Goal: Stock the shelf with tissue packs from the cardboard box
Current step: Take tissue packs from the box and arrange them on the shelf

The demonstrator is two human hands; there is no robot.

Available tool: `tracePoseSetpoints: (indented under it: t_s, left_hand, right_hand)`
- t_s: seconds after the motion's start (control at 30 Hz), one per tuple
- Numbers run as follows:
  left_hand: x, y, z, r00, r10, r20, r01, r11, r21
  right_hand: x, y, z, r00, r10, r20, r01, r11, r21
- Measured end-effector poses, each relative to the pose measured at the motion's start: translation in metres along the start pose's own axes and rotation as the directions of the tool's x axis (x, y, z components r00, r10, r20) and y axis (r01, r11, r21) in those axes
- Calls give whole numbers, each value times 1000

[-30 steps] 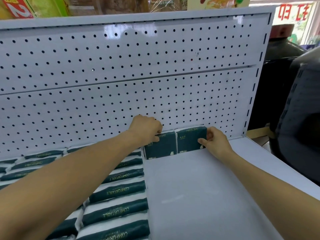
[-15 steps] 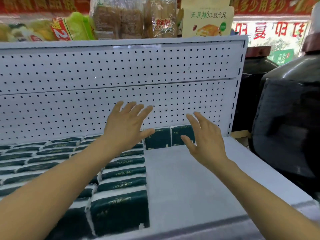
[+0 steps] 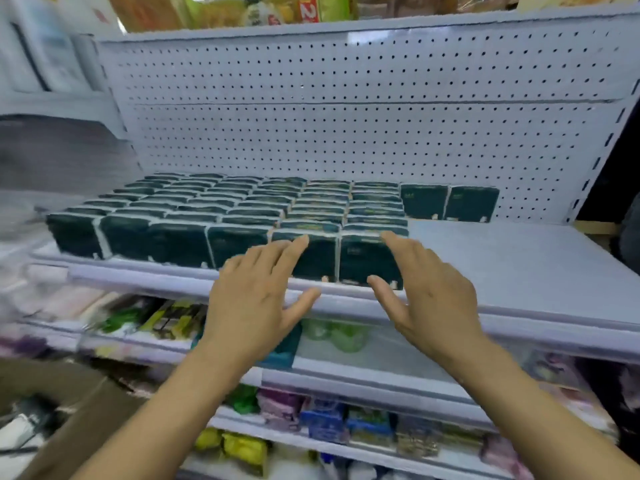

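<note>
Hands empty: left hand (image 3: pixel 256 299) and right hand (image 3: pixel 429 299) spread, fingers straight, hovering before the tissue packs (image 3: pixel 370 258), free for fetching more

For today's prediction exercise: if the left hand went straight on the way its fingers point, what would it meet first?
Probably the front-row tissue pack: the open left hand points up and forward at it, though depth is unclear.

Shelf (image 3: pixel 519 271) bare on right; dark tissue packs (image 3: pixel 242 209) fill left; two upright packs (image 3: pixel 450 202) block far wall.
</note>
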State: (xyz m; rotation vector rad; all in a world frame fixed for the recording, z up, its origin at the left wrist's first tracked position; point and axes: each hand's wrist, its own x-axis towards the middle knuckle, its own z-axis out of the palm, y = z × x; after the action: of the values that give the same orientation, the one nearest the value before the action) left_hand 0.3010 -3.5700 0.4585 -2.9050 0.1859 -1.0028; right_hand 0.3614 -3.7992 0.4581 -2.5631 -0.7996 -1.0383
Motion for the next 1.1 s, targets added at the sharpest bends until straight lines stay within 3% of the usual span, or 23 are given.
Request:
tracePoseSetpoints:
  t_s: [0.17, 0.47, 0.77, 1.0, 1.1]
  left_hand:
    - [-79, -69, -3, 971, -139, 194, 115, 985, 129]
    - [-231, -238, -39, 851, -409, 329, 358, 911, 205]
    - [-362, -419, -79, 621, -644, 447, 597, 758, 263]
    - [-399, -501, -28, 473, -669, 573, 703, 679, 213]
    - [-407, -536, 8, 384, -689, 614, 807, 574, 139]
  right_hand:
    - [-16, -83, 39, 976, -152, 153, 144, 988, 63]
    - [-7, -288, 117, 904, -305, 299, 245, 944, 220]
    - [-18, -471, 201, 809, -335, 483, 184, 925, 332]
    - [7, -544, 287, 647, -403, 647, 206, 910, 360]
    - [23, -564, 336, 585, -390, 711, 156, 915, 373]
